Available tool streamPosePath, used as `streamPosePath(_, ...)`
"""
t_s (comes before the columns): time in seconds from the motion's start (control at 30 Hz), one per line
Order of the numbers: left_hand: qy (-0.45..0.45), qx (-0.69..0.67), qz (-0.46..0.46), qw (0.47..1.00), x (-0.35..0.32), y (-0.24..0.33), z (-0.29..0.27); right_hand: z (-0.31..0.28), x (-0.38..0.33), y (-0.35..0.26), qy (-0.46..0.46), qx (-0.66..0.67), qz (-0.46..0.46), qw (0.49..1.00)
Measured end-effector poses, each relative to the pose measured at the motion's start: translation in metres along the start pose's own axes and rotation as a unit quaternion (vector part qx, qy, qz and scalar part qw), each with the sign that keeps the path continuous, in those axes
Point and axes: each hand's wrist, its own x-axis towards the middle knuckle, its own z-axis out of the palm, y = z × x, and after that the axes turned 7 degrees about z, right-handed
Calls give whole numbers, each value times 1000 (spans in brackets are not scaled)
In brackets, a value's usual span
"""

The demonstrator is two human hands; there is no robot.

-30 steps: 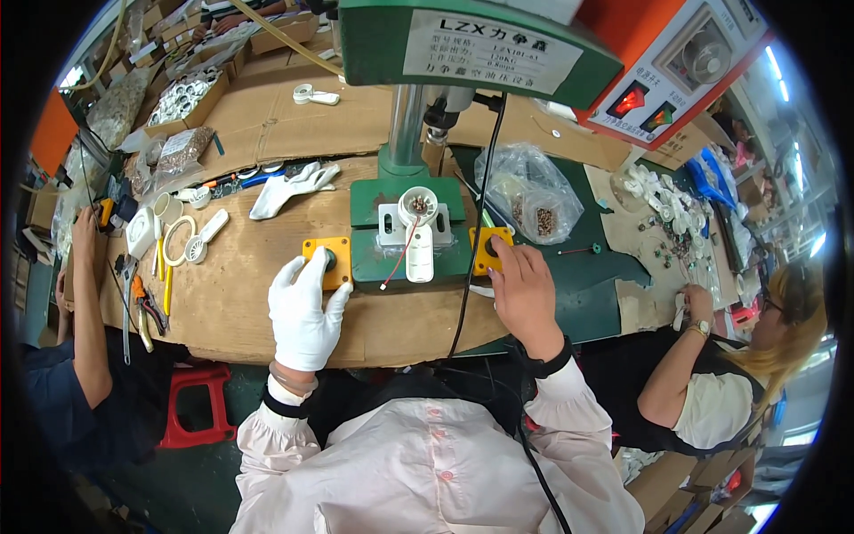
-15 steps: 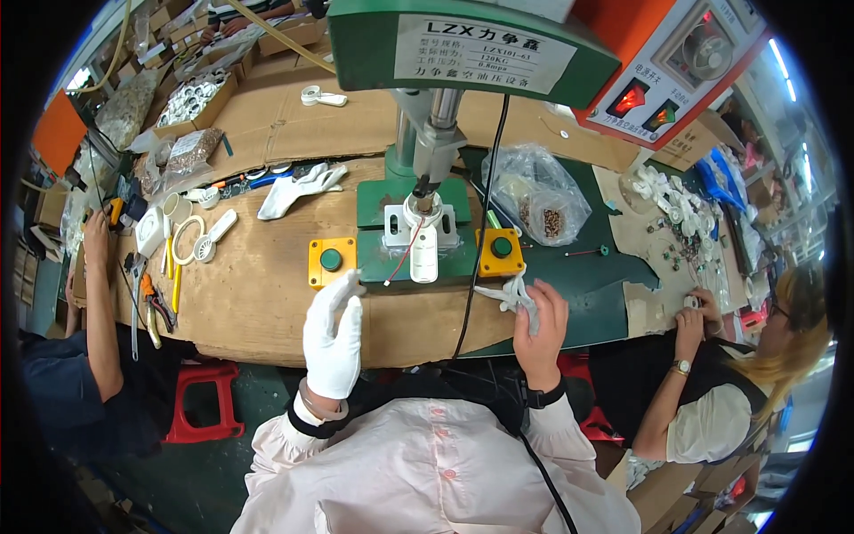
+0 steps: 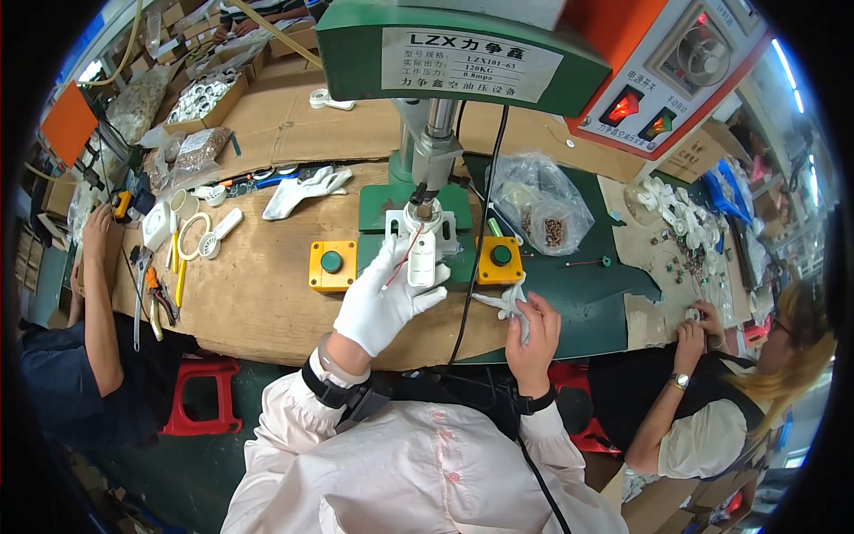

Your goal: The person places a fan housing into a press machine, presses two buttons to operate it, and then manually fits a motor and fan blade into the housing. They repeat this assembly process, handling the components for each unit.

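While a gloved left hand (image 3: 378, 307) poises at a green bench press (image 3: 463, 55), its thumb and fingers stand spread apart around a white plastic handle (image 3: 422, 258); whether they touch it cannot be told. A thin red wire (image 3: 406, 260) runs down from the handle's round head toward the glove, and the press's metal plunger (image 3: 427, 198) stands over that head, just beyond the fingertips. Just left of the hand sits a yellow button box (image 3: 334, 267). To its right, the bare right hand (image 3: 535, 336) rests at a loose white glove (image 3: 503, 301), fingers close together, its grip unclear. Beyond the right hand are a second yellow box (image 3: 500, 264) and a clear bag (image 3: 538, 200) of small parts. Farther left of the gloved hand lie pliers (image 3: 162, 298); well off to the right, a co-worker (image 3: 707, 436) holds a small white piece.
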Motion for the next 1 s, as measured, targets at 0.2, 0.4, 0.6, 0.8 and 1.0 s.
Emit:
streamPosePath(0.2,-26,-72,-53,996,9,-5,-1,1,0,-2,-1,5,8,1000)
streamPosePath(0.4,-46,-92,-54,993,11,-8,-2,1,-1,-2,-4,3,7,1000)
streamPosePath(0.6,-53,-102,-54,992,12,-7,-1,1,0,-3,-1,4,2,1000)
streamPosePath(0.8,-50,-105,-60,991,10,-2,10,1,-1,-2,2,-1,-3,1000)
streamPosePath(1.0,-53,65,-30,996,8,-8,15,-2,3,-4,9,14,-20,1000)
